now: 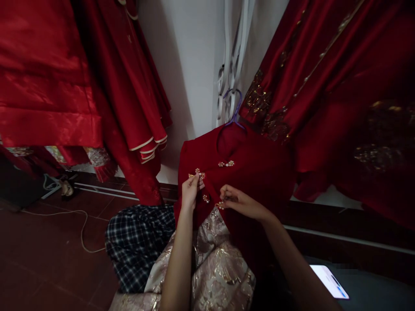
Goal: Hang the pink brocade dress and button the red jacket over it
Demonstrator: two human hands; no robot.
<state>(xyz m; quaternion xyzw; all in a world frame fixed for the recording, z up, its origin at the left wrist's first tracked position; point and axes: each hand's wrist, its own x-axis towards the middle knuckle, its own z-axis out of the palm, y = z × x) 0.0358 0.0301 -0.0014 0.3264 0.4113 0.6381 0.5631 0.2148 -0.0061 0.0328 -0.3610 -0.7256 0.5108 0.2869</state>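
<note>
Left hand (190,192) pinches a beaded fastener (198,173) on the red garment (262,172), mid-dial; right hand (236,201) curls at a lower clasp (219,205) toward 5 o'clock, grip unclear; purple hanger (234,119) at 1.

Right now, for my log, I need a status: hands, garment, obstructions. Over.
Left fingers at beaded ornament, right fingers at lower ornament; grips unclear. Red garment on purple hanger, front parted low. Nothing seen blocking the fingers.

both hands (190,190) hold red garment (259,168)
</note>
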